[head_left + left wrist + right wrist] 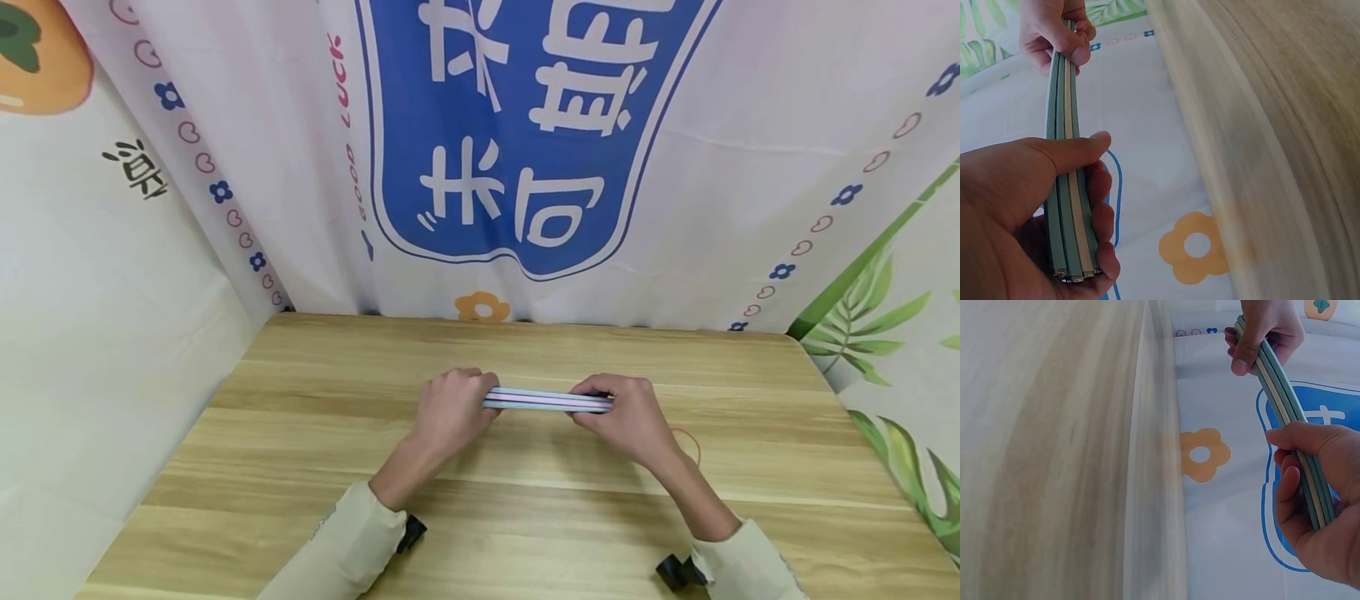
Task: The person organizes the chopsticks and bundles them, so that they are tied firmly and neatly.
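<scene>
Both hands hold one bundle of long, thin sticks (pixel 536 399), pale blue with a pinkish one among them, level above the wooden table. My left hand (pixel 456 404) grips the left end. In the left wrist view its thumb lies across the sticks (pixel 1063 119) and its fingers curl beneath, with glinting stick ends showing below. My right hand (pixel 626 417) grips the other end. The right wrist view shows the right thumb and fingers (pixel 1294 487) wrapped around the bundle. A thin orange loop (pixel 697 450), like a rubber band, lies on the table beside the right wrist.
The wood-grain table (pixel 525 525) ends at a printed white cloth (pixel 300 167) hanging behind it. More cloth hangs at the left and the right, the right one with green leaves (pixel 862 325). Small black devices (pixel 678 573) sit at both wrists.
</scene>
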A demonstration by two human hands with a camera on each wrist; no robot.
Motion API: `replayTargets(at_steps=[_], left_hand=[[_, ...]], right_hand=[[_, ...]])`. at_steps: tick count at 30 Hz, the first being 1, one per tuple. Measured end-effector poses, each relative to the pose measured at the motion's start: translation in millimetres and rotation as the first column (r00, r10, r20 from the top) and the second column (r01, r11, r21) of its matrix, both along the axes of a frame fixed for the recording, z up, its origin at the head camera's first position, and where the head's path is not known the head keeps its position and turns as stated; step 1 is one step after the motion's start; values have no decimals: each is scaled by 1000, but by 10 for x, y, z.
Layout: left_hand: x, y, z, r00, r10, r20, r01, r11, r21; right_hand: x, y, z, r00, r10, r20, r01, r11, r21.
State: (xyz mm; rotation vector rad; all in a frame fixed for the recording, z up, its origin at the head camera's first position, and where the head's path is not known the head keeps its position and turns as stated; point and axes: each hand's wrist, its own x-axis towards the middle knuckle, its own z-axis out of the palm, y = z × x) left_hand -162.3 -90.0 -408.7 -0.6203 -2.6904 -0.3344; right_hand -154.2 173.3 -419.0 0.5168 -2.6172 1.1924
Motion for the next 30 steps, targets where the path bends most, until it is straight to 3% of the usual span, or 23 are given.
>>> replayTargets(at_steps=[9, 18, 23, 27, 30], left_hand=[[-20, -30, 17, 999, -39, 1, 39, 998, -47], [-53, -57, 37, 992, -122, -16, 122, 992, 11], [-56, -65, 57, 993, -107, -43, 109, 993, 41], [-40, -63, 80, 996, -83, -28, 84, 995, 46], [-30, -62, 97, 995, -98, -2, 98, 994, 41]], right_hand=[[-1, 21, 9, 1000, 16, -5, -16, 1000, 1], [-9, 28, 13, 1000, 11, 0, -11, 1000, -27], [-14, 10, 4, 999, 20, -28, -21, 999, -50], [-15, -3, -14, 999, 28, -28, -30, 998, -61], [-11, 1, -20, 999, 27, -24, -28, 998, -62]])
